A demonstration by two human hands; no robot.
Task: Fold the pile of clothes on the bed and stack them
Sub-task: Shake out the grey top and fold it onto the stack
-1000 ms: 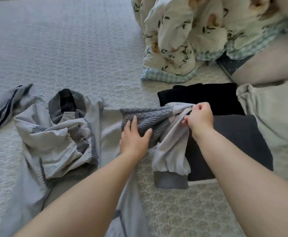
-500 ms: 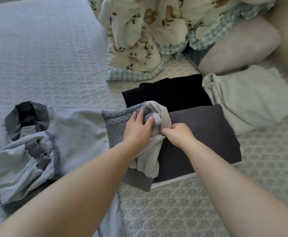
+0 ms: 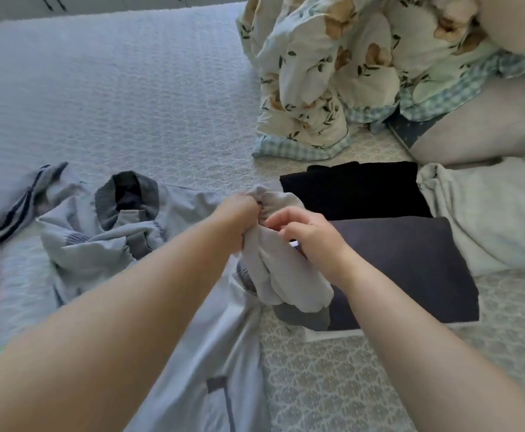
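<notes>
A light grey jacket [image 3: 99,241] with dark ribbed collar and cuffs lies crumpled on the bed, its body running toward me. My left hand [image 3: 239,213] grips a bunched part of its sleeve [image 3: 286,275] lifted off the bed. My right hand [image 3: 304,235] pinches the same sleeve fabric just to the right. The sleeve hangs over the left edge of a folded dark grey garment [image 3: 410,263]. Behind that lies a folded black garment [image 3: 357,188].
A pale crumpled garment [image 3: 485,213] lies right of the folded pieces. A flowered duvet [image 3: 348,67] is heaped at the back right, with a pillow [image 3: 485,126] beside it. A striped grey and dark piece [image 3: 2,213] lies at the far left. White textured bedcover [image 3: 114,98] spreads behind.
My left hand went from resting flat on the ribbed hem to gripping the bunched sleeve. Both hands have lifted the fabric and drawn close together.
</notes>
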